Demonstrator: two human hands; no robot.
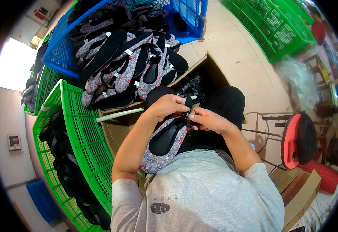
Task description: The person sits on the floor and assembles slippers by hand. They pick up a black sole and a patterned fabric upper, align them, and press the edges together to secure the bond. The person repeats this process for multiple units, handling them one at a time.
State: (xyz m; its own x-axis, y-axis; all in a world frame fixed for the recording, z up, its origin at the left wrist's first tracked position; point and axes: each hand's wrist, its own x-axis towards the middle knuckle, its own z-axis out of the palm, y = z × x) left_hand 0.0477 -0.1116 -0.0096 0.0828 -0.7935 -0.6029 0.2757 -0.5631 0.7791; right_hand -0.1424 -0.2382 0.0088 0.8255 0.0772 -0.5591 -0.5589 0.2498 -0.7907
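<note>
A grey floral slipper (pixel 150 163) with a black insole lies on my lap, its rounded end against my grey shirt. At its far end my left hand (pixel 168 107) pinches a small black piece, which seems to belong to the slipper. My right hand (pixel 210 120) meets it there, thumb and fingers pressed together. The small thing between my right fingertips is too hidden to name. Just beyond my hands, between my knees, an open cardboard box (pixel 217 69) holds crumpled black-and-grey material (pixel 192 89).
A pile of floral slippers (pixel 124 69) with white tags spills from a blue crate (pixel 190 23) ahead left. Beside my left arm stands a green crate (pixel 85 127) of black slippers (pixel 66 166). To the right are a red-and-black stool (pixel 290 143), a plastic bag (pixel 299 83) and green crates (pixel 271 29).
</note>
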